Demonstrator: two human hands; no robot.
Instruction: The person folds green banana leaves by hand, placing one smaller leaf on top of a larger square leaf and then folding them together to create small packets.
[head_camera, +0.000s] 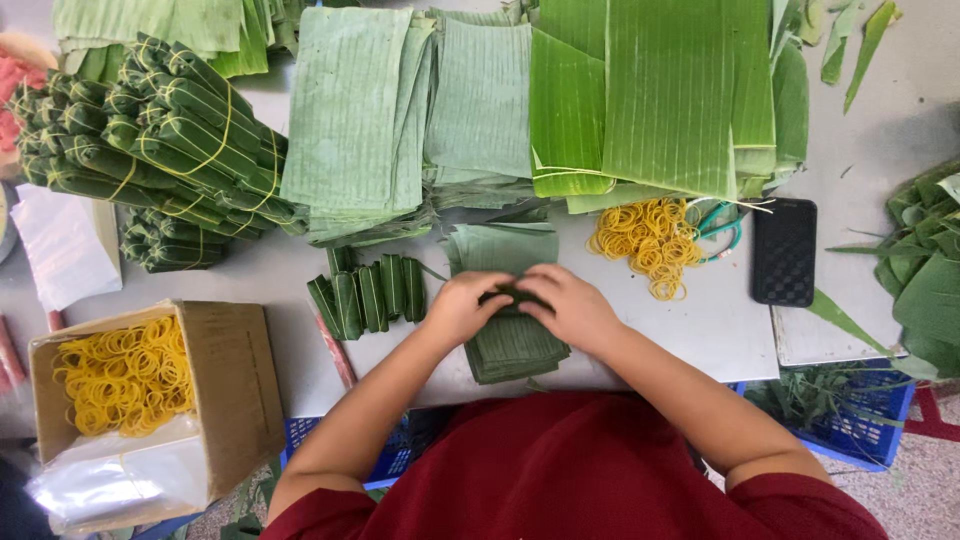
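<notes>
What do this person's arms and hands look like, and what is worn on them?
Both arms are bare from the short dark red sleeves of a top down to the fingers. The left hand and right hand wear no gloves; no watch, ring or bracelet shows.

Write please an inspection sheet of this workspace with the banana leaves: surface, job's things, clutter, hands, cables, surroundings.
Surface: grey table, mostly covered.
Job's things: both hands fold a small leaf parcel on a stack of cut leaf pieces; five finished rolls lie to its left; banded bundles at far left; large leaf stacks along the back; loose yellow rubber bands.
Clutter: black phone; leaf scraps.
Hands: left hand and right hand both on the parcel.
Cables: nothing seen.
Surroundings: cardboard box of rubber bands; blue crates below the table.
</notes>
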